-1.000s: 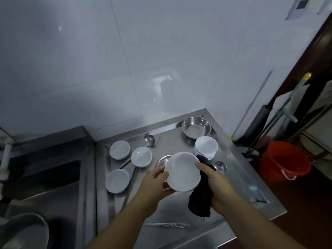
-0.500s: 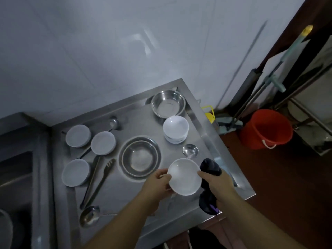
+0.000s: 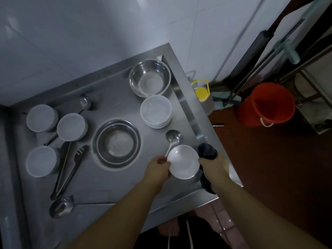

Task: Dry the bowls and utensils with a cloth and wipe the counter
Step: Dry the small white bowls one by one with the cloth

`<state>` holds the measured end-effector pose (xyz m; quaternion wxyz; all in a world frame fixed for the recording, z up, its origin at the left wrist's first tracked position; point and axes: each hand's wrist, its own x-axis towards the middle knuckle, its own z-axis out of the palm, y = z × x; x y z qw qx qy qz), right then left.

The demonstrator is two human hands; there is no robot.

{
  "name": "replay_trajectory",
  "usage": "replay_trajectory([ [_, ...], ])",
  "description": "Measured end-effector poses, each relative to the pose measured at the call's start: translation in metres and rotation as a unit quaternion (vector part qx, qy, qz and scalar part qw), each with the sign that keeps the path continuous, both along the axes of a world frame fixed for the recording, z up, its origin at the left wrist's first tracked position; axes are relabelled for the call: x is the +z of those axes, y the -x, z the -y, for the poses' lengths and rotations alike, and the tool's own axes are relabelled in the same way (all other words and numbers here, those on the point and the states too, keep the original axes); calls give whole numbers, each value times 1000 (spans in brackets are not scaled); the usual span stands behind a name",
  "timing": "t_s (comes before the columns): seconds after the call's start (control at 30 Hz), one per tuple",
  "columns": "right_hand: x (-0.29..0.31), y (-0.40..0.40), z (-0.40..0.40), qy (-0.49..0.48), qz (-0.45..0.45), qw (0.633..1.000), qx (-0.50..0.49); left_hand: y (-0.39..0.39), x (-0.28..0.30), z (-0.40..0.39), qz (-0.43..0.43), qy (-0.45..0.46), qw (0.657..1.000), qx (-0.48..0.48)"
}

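Observation:
My left hand (image 3: 158, 168) grips the left rim of a small white bowl (image 3: 184, 161) held just above the steel counter (image 3: 111, 187) near its front right corner. My right hand (image 3: 213, 168) holds the bowl's right rim together with a dark cloth (image 3: 207, 152) that bunches above the fingers and hangs below the wrist. A steel spoon (image 3: 173, 137) lies behind the bowl. A stack of white bowls (image 3: 156, 111) stands further back, with a steel bowl (image 3: 150, 78) in the corner.
A wide steel bowl (image 3: 115, 143) sits mid-counter. Three upturned white bowls (image 3: 71, 126) stand at the left with tongs (image 3: 69, 169) and two ladles (image 3: 62, 207). Beyond the counter's right edge are a red bucket (image 3: 265, 104), mop handles and a yellow-capped bottle (image 3: 201, 91).
The view has tipped downward, showing the whole counter. The white bowl has come down and to the right, from upright facing me to level near the front right corner. Both hands keep their hold.

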<state>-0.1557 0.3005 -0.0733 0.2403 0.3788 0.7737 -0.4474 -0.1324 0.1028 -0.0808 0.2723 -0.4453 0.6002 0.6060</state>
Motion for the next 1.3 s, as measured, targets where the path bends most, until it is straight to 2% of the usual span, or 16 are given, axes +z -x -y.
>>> replay_trajectory([
  [0.17, -14, 8, -5, -11, -3, 1000, 14, 7, -16, -10, 7, 15, 1000, 10],
  [0.43, -18, 14, -10, -21, -12, 1000, 20, 14, -24, -17, 12, 61, 998, -26],
  [0.57, -4, 9, -13, -32, -41, 997, 48, 12, -9, -13, 2, 85, 994, -68],
  [0.7, 20, 10, -24, -53, -62, 992, 91, 5, 17, 4, -39, 189, 964, -185],
  [0.87, 64, 12, -2, -59, -115, 979, 157, -16, 51, 44, -61, 233, 947, -213],
  [1.03, 86, 6, 65, -13, -171, 945, 278, -50, 73, 100, -57, 250, 943, -212],
  [1.2, 94, -13, 149, -4, -138, 894, 427, -97, 77, 178, -38, 296, 929, -216],
  [1.3, 93, -27, 201, -33, -142, 863, 484, -126, 73, 231, -17, 306, 935, -177],
])
